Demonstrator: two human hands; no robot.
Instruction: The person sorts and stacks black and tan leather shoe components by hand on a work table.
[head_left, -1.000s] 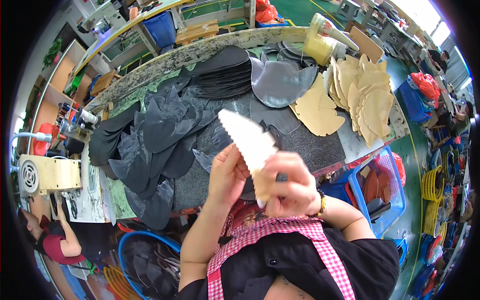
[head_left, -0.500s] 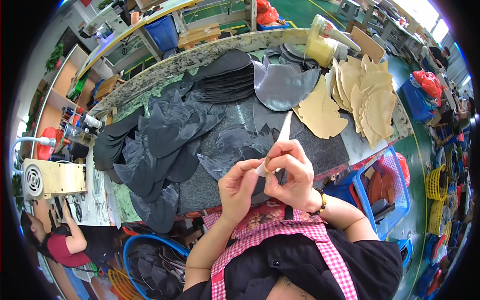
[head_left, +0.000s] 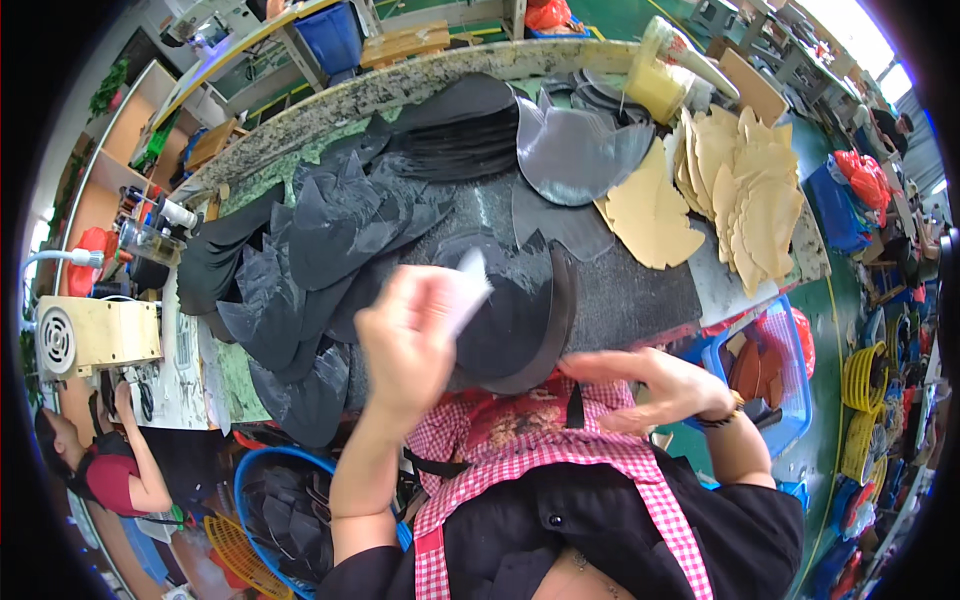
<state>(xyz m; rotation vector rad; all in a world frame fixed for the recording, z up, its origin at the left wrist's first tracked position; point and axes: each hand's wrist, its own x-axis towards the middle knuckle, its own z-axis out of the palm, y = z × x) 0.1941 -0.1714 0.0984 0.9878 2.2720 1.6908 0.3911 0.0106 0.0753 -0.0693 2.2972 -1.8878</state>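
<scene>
White piece point(head_left: 470, 290) pinched above a bench point(head_left: 640, 300) of dark cut-outs point(head_left: 335, 235)

Head view: the white piece, blurred, is pinched in the fingers of the left hand point(head_left: 408, 325), raised over the bench's near side, perhaps so that it is kept off the dark rounded piece point(head_left: 510, 330) beyond. The right hand point(head_left: 655, 385) is held with fingers loosely spread by the near edge, nothing seen in it. Dark cut-outs are heaped at left; tan pieces point(head_left: 760, 195) are piled at far right, probably so that colours are kept apart.
</scene>
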